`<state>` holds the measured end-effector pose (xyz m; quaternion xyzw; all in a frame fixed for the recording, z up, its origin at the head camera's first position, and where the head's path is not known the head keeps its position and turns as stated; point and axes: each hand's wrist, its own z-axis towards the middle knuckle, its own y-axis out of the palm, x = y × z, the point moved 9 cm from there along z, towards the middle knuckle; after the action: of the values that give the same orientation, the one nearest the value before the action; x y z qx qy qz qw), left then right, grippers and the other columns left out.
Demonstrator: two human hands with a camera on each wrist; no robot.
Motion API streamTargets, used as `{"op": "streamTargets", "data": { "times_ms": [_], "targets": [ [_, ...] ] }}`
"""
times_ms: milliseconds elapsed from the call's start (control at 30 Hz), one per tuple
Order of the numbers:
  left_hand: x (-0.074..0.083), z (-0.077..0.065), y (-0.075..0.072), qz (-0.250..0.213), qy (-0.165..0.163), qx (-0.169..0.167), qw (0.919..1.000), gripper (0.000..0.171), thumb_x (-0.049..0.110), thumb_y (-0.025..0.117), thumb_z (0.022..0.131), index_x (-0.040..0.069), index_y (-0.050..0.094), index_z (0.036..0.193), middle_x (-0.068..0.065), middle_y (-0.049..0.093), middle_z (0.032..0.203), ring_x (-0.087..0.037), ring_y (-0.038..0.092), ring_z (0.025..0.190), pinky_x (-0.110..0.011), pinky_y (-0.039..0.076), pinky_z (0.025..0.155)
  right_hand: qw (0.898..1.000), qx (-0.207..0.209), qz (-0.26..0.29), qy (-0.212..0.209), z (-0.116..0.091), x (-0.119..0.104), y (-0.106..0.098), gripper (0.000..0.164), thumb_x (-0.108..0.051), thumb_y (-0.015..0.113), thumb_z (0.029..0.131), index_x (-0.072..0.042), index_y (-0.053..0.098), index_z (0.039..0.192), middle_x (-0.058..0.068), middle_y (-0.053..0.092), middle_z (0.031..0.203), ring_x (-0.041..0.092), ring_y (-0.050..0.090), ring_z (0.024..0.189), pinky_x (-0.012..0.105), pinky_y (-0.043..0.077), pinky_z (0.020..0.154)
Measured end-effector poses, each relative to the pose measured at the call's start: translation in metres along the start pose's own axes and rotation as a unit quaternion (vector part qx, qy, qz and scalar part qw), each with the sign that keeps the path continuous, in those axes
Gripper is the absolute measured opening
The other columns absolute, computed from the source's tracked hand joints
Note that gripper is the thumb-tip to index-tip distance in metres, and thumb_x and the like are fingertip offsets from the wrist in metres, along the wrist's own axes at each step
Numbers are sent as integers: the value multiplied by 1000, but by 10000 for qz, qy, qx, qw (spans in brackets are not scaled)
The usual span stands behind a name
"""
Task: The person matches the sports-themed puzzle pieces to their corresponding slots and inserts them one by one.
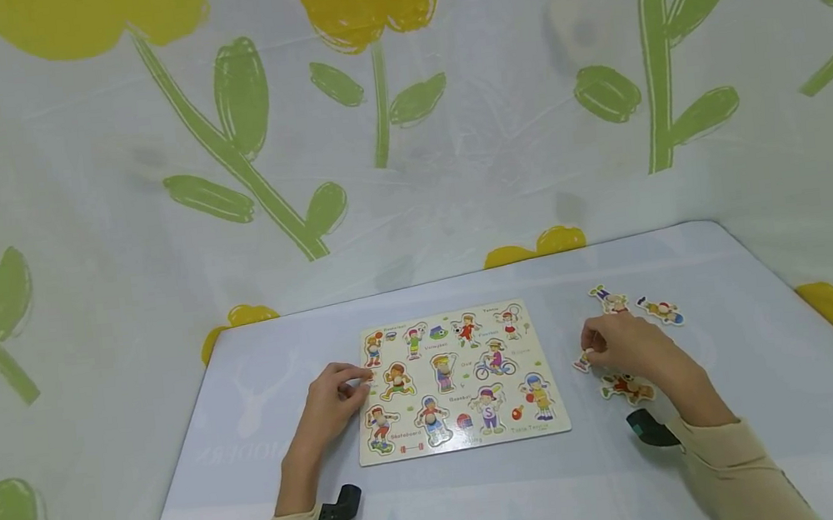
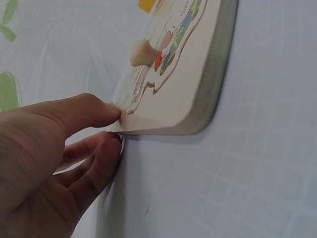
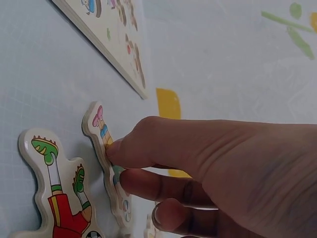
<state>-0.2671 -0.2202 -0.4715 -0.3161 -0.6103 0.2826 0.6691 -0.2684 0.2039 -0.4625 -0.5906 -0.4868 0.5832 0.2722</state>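
Observation:
A wooden puzzle board [image 1: 412, 453] with cartoon sports figures, several bearing round knobs, lies flat on the table. At its left edge my left hand [image 1: 331, 404] pinches the rim; in the left wrist view the thumb [image 2: 94, 110] meets the board's side, fingertips just below. Right of the board, my right hand [image 1: 631, 346] holds a small figure-shaped puzzle piece [image 3: 101, 131] between thumb and fingers, partly covering it. Close by lies a footballer piece [image 3: 64, 213] with green boots and red shorts, face up.
Beyond the right hand lie two more figure pieces, one with purple legs [image 1: 601, 294] and one on a blue board [image 1: 661, 310]. The pale table [image 1: 485, 504] meets a flower-printed cloth backdrop [image 1: 469, 179] at its back and sides.

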Motion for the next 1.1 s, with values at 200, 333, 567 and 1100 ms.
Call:
{"op": "streamTargets", "data": {
  "times_ms": [200, 333, 567, 1100],
  "targets": [
    [-1, 1, 0, 4, 20, 16, 10000, 18, 12, 71, 87, 11, 76, 105, -10, 63, 113, -15, 54, 80, -20, 44, 67, 10000, 39, -28, -25, 1, -3, -1, 11, -17, 74, 84, -12, 67, 91, -1, 62, 80, 15, 52, 73, 31, 47, 66],
    [-2, 2, 1, -25, -10, 0, 10000, 18, 12, 71, 87, 12, 76, 105, -10, 63, 114, -15, 54, 81, -20, 44, 67, 10000, 45, -46, -5, 1, -4, -1, 11, -17, 74, 83, -12, 67, 90, -1, 61, 80, 16, 52, 73, 30, 46, 66],
    [-5, 1, 3, -5, -28, -4, 10000, 19, 12, 72, 87, 12, 76, 105, -10, 63, 114, -15, 54, 81, -20, 44, 66, 9998, 165, -48, -51, 5, -7, -1, 10, -17, 74, 84, -12, 67, 90, -1, 61, 80, 17, 52, 74, 31, 46, 68],
    [-2, 1, 1, -66, 97, 39, 9999, 18, 11, 72, 87, 11, 76, 104, -10, 63, 112, -14, 54, 79, -20, 45, 67, 9969, 465, 321, -540, 26, -31, -2, 7, -13, 70, 85, -13, 69, 91, -1, 67, 86, 15, 56, 80, 36, 52, 78]
  ]
}}
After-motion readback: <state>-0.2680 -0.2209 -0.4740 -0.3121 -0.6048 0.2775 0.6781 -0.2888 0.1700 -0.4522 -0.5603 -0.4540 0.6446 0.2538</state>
